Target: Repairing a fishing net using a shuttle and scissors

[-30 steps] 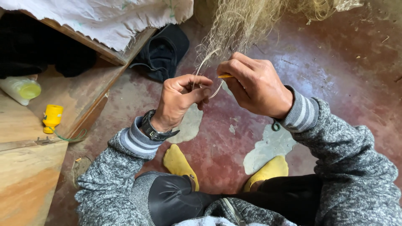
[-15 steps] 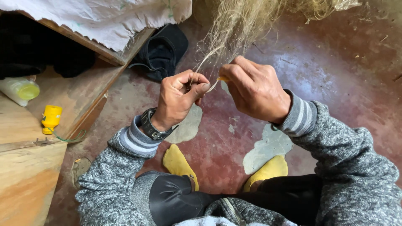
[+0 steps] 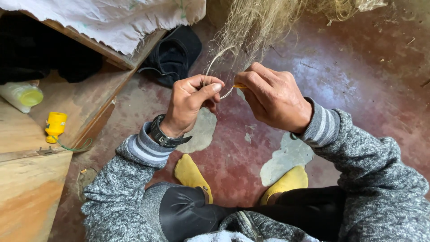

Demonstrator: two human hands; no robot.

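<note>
A person seated on a worn, dark red floor [image 3: 358, 80] works a hanging mass of fine, pale, straw-coloured net fibres [image 3: 260, 22], wispy and tangled, which drops from the top of the view to the two hands. A single thicker pale strand [image 3: 215, 60] curves out of the mass in a loop and runs down between the hands.

The left hand [image 3: 192, 103] is raised with its back to the camera, fingers curled inward and thumb laid over the forefinger, pinched shut on the strand. A dark wristwatch [image 3: 163, 134] sits on that wrist. The right hand [image 3: 273, 98] faces it, nearly touching, knuckles up, fingers closed on a small yellow tool [image 3: 239, 85] of which only a tip shows.

Both arms wear a speckled grey knit sweater with striped cuffs. Below are two feet in yellow socks [image 3: 192, 172], resting on the floor well apart.

To the left, a rough wooden surface [image 3: 27, 188] carries one yellow spool [image 3: 56, 125] with green thread and one pale plastic bottle [image 3: 22, 95]. A white woven sack [image 3: 112, 18] drapes above, and a dark cap [image 3: 172, 54] lies on the floor.
</note>
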